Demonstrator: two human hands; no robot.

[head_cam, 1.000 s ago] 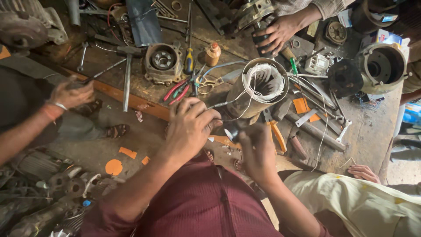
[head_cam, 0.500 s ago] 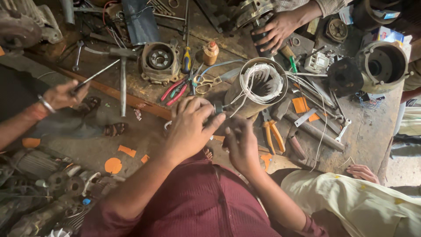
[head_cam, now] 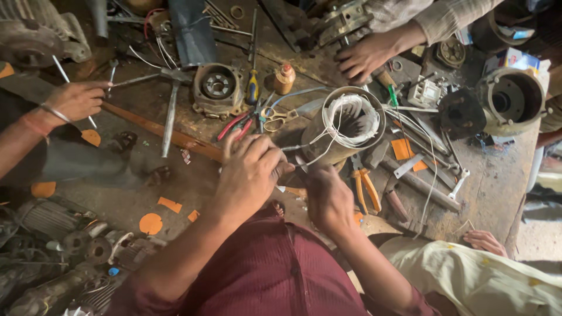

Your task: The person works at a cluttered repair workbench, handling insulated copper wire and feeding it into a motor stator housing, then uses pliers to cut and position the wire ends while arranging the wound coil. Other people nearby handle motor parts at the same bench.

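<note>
Hands (head_cam: 287,175) at wound stator (head_cam: 345,126), scissors (head_cam: 278,120), orange pliers (head_cam: 366,184) beside

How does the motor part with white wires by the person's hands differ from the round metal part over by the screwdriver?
The wound cylinder lies on its side, its open end ringed with white wire; the round housing sits flat, showing a bare bearing centre and no wire. The left hand and right hand work beside the cylinder; nobody touches the housing. Both are grimy metal.
</note>
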